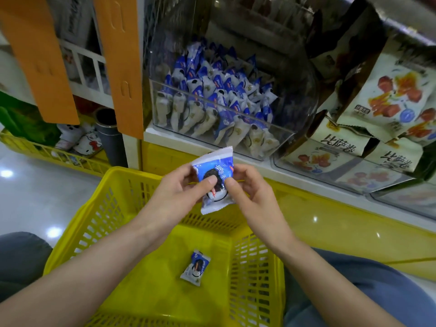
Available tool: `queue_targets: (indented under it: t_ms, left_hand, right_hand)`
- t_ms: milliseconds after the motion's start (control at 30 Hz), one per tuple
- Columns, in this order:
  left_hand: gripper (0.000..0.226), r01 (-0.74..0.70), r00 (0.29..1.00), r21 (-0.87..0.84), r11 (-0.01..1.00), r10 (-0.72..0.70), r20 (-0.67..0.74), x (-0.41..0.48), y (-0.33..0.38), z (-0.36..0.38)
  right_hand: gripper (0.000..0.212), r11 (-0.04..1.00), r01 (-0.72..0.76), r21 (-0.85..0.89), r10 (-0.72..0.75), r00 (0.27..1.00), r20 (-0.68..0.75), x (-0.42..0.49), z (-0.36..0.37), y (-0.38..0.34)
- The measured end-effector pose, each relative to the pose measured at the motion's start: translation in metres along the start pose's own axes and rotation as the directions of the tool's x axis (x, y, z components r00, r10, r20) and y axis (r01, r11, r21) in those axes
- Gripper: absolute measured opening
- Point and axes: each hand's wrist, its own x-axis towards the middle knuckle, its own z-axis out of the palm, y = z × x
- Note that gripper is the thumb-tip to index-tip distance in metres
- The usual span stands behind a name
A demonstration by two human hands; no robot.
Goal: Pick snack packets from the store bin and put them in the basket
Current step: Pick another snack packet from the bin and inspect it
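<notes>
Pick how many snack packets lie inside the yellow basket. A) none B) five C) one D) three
C: one snack packet lies on the floor of the yellow basket; the left hand and right hand pinch a second packet, not yet in it.

I see one blue-and-white snack packet (213,165) pinched between left hand (174,193) and right hand (251,193), another packet (195,267) flat in the yellow plastic basket (99,223) below, more packets (212,95) filling the clear bin (296,109) beyond.

"比萨卷" on cream snack bags (339,145); blue packet (215,162) print unreadable.
</notes>
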Motion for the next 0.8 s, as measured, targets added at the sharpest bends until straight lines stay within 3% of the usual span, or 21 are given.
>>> queue_targets:
  t_ms: [67, 233, 467, 633, 800]
  left_hand:
    - [0.027, -0.034, 0.999, -0.010, 0.999, 0.034, -0.037, 0.001, 0.004, -0.001]
    - [0.023, 0.024, 0.999, 0.061, 0.998, -0.027, 0.036, 0.000, 0.007, -0.001]
    - [0.017, 0.039, 0.999, -0.092, 0.995, -0.040, -0.014, 0.009, 0.023, 0.007]
    - [0.010, 0.046, 0.999, -0.182, 0.982, -0.049, -0.013, 0.019, 0.032, 0.006]
    - [0.009, 0.061, 0.998, -0.215, 0.975, -0.061, 0.004, 0.022, 0.029, 0.004]
  right_hand:
    - [0.026, 0.999, -0.001, 0.045, 0.000, 1.000, 0.024, -0.003, 0.004, 0.000]
    - [0.030, 0.996, 0.071, -0.055, -0.076, 0.991, -0.112, -0.004, 0.004, -0.004]
    - [0.027, 0.905, 0.220, -0.364, -0.216, 0.975, 0.052, 0.021, -0.029, -0.052]
    - [0.017, 0.728, 0.256, -0.636, -0.341, 0.940, -0.012, 0.078, -0.057, -0.092]
    - [0.030, 0.380, -0.006, -0.925, -0.101, 0.994, -0.049, 0.149, -0.068, -0.092]
